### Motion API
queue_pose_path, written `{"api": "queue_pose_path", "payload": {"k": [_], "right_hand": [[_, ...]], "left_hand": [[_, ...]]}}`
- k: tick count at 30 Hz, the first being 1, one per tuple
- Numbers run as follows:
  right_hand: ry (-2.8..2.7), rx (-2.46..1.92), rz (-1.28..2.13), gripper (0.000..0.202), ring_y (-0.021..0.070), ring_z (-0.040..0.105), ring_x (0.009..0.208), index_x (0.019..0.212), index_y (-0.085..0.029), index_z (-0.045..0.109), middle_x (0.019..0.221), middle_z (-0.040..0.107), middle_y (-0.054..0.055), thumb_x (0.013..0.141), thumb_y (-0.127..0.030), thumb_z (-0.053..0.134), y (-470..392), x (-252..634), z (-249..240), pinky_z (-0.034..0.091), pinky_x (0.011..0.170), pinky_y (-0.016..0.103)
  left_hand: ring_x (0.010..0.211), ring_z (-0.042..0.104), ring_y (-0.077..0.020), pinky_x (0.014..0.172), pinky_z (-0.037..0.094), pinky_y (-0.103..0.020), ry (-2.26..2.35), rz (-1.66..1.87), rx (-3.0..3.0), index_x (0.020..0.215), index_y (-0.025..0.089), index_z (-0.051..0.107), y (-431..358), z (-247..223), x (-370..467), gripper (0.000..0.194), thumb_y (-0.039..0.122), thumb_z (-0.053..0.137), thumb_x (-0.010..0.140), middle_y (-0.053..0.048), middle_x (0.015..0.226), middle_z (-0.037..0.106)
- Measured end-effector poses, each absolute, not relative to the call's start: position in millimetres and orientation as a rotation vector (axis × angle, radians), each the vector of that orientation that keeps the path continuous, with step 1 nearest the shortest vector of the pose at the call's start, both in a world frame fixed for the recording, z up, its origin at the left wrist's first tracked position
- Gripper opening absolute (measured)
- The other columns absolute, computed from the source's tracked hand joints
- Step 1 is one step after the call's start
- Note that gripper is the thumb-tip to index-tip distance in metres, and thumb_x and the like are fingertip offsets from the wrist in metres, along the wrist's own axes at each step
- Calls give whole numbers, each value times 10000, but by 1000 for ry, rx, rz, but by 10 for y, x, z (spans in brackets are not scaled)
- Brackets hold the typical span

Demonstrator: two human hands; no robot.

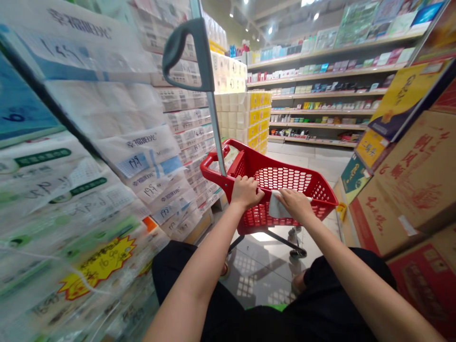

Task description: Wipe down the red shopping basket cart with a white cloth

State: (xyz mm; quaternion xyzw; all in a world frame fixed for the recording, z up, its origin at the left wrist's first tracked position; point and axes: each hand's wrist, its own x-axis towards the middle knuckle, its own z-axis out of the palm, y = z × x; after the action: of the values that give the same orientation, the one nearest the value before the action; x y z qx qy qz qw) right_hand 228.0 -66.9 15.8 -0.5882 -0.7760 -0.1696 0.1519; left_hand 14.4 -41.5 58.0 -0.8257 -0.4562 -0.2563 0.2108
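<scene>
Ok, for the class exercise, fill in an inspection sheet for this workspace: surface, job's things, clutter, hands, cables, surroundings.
Surface: pale tiled floor, with mesh-patterned light and shadow.
Job's things: red basket on a wheeled frame, with a tall grey handle; grey cloth at its near side.
Clutter: wrapped packs stacked close on the left; cardboard boxes on the right.
Hands: left hand grips the near rim; right hand holds the cloth.
Cables: thin pale line across the lower-left packs; cord or strap, cannot tell.
Surroundings: stocked shelves behind; ceiling lights above.
</scene>
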Motion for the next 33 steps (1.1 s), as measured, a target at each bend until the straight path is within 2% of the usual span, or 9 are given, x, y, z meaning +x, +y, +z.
{"api": "queue_pose_path", "payload": {"k": [7, 13, 24, 28, 33], "right_hand": [[-2145, -1551, -473, 284, 187, 583, 929, 1099, -202, 561, 1071, 664, 74, 1007, -306, 313, -553, 1622, 211, 335, 763, 288], [-2148, -1574, -528, 418, 190, 587, 855, 1063, -208, 584, 975, 678, 68, 1020, -429, 233, -654, 1964, 139, 308, 714, 290], [-2090, -1661, -713, 417, 203, 574, 886, 1008, -194, 623, 938, 677, 83, 1002, -451, 295, -839, 2957, -84, 298, 713, 293], [-2132, -1631, -709, 436, 200, 576, 862, 989, -181, 619, 931, 674, 85, 1006, -454, 280, -825, 2915, -52, 298, 695, 286], [-2216, -1581, -603, 437, 194, 584, 807, 981, -177, 598, 910, 672, 90, 1012, -442, 251, -668, 2347, 90, 304, 659, 282]], "left_hand": [[877, 547, -257, 824, 343, -438, -1274, -675, -2302, 828, 187, 669, -420, 583, 141, 261, 322, 456, 896, -91, 890, 660], [864, 545, -250, 818, 343, -431, -1237, -663, -2319, 825, 193, 660, -421, 604, 88, 243, 294, 452, 897, -81, 873, 655], [841, 546, -239, 819, 342, -427, -1244, -674, -2333, 819, 193, 661, -421, 615, 85, 237, 294, 457, 885, -80, 865, 649], [840, 542, -244, 822, 340, -433, -1271, -688, -2318, 809, 187, 659, -431, 606, 119, 251, 322, 461, 881, -82, 853, 648], [852, 536, -255, 835, 336, -440, -1303, -690, -2302, 798, 181, 652, -439, 591, 166, 276, 342, 448, 890, -87, 854, 648]]}}
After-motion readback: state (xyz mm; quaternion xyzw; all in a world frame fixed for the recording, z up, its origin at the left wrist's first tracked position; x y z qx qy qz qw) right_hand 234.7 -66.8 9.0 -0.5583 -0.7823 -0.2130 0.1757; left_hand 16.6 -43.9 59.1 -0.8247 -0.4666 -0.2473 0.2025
